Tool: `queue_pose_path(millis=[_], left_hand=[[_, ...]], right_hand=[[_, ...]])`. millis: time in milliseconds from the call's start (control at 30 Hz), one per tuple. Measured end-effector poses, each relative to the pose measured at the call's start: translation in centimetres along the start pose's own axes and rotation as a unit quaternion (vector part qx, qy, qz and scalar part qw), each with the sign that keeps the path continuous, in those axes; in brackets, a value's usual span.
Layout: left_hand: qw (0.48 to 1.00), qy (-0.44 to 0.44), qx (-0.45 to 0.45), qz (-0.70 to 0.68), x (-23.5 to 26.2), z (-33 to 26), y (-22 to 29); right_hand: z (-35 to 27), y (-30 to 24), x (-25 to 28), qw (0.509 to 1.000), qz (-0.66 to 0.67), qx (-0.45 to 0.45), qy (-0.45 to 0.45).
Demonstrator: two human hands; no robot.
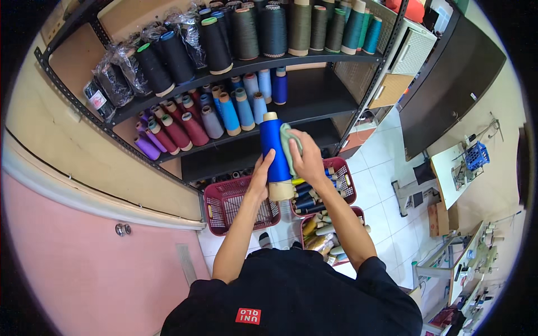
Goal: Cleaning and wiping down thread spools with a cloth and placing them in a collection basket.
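Note:
A large cone of bright blue thread (271, 147) is held up in front of me, tilted slightly, its pale cardboard core showing at both ends. My left hand (260, 175) grips it from the left side near the lower end, the thumb lying along the thread. On the cone's right side, my right hand (306, 155) presses a light green cloth (289, 147) against the thread. The fingers of that hand are closed over the cloth. Behind the cone, the middle shelf (314, 101) bears thread cones in purple, maroon, grey and blue.
On the upper shelf stand dark, olive and teal cones (244, 35), some in clear plastic. Below my hands are a maroon basket (213, 208) and two more baskets of cones on the tiled floor. A pink door (84, 252) is at left, sewing tables (445, 173) at right.

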State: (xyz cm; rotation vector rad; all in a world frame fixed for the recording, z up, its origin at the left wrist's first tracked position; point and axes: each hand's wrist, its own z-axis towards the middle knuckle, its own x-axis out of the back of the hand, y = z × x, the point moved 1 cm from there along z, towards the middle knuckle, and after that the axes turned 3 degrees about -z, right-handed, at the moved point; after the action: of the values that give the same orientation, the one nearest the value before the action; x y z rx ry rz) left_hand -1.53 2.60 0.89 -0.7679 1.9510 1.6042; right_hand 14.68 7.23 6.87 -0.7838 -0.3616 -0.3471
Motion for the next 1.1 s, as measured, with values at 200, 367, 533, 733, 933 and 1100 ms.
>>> queue_pose_path(millis=[200,367,533,733,933,1100], left_hand=[[1.000,-0.009,-0.005,0.020,1.9,0.8,2.2],[0.999,-0.027,-0.026,-0.006,2.7,1.7,2.4],[0.996,-0.030,0.075,-0.045,2.7,1.8,4.1],[0.999,0.001,0.031,-0.030,1.6,3.6,2.3],[0.999,-0.037,0.027,0.021,2.0,5.5,1.8],[0.998,-0.002,-0.018,0.057,-0.5,4.7,1.8]], right_hand=[[1.9,-2.1,-1.3,0.999,-0.007,0.018,0.027],[1.2,-1.7,-3.4,0.999,-0.007,0.025,-0.039],[2.6,0.6,-3.1,0.998,-0.061,-0.007,0.009],[4.4,-2.2,-2.6,0.997,-0.001,0.070,-0.032],[4.4,4.1,-1.5,0.996,-0.083,0.022,-0.023],[6.7,0.5,0.3,1.000,-0.002,0.017,0.005]])
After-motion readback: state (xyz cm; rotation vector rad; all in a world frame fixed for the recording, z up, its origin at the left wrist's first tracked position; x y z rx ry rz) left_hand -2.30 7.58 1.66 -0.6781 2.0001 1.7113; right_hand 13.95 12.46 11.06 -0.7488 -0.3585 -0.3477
